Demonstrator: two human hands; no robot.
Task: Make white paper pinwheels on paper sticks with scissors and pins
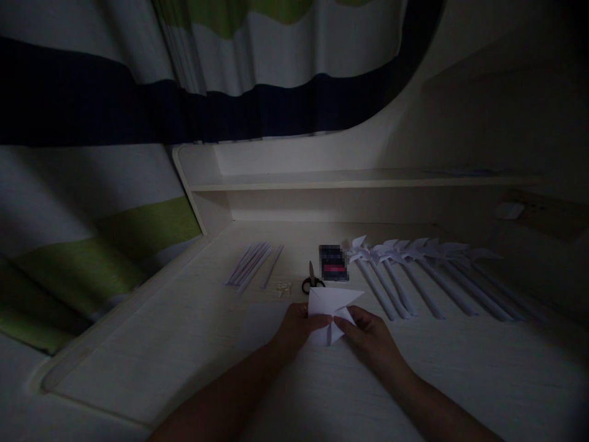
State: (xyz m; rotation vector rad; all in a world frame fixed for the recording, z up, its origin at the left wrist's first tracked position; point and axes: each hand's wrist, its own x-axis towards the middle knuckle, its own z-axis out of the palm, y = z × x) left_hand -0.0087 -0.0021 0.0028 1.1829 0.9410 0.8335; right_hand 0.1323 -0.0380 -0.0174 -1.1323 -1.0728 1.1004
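Note:
Between my two hands is a white paper pinwheel (327,301), cut and partly folded, its points sticking out at the upper right and bottom. My left hand (298,325) grips its left side, thumb pressed on the front near the middle. On the right, my right hand (364,331) pinches a folded flap, its thumb close to the left one. Just beyond the paper lie black-handled scissors (313,281), blades pointing away. A flat white sheet of paper (260,324) rests beside my left forearm.
Several finished pinwheels on paper sticks (421,279) lie in a row at right. Thin paper sticks (248,264) and a small pile of pale bits (282,288) lie at left. A dark blurred packet (334,263) sits behind the scissors. A shelf (322,180) and striped curtain (257,110) stand at the back.

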